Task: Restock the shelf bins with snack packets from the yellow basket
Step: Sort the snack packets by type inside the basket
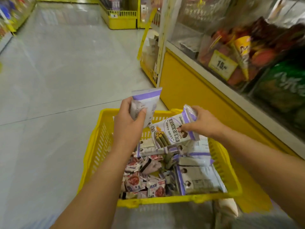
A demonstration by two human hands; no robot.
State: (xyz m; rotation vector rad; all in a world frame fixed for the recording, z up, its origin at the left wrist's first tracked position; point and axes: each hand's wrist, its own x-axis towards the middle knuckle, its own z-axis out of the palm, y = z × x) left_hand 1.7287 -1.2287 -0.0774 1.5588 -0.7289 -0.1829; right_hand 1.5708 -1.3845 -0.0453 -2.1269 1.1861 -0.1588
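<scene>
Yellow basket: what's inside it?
The yellow basket holds white-and-purple snack packets on the right and small red-and-white packets on the left. Whatever lies beneath those piles is covered.

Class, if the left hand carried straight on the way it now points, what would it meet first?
Probably nothing: the left hand, gripping a purple packet, points over the basket rim toward bare floor. Depth is unclear.

Shelf bins [257, 52] blurred, cut off at right edge.

The pale floor [57, 76] carries the yellow basket [92, 156].
</scene>
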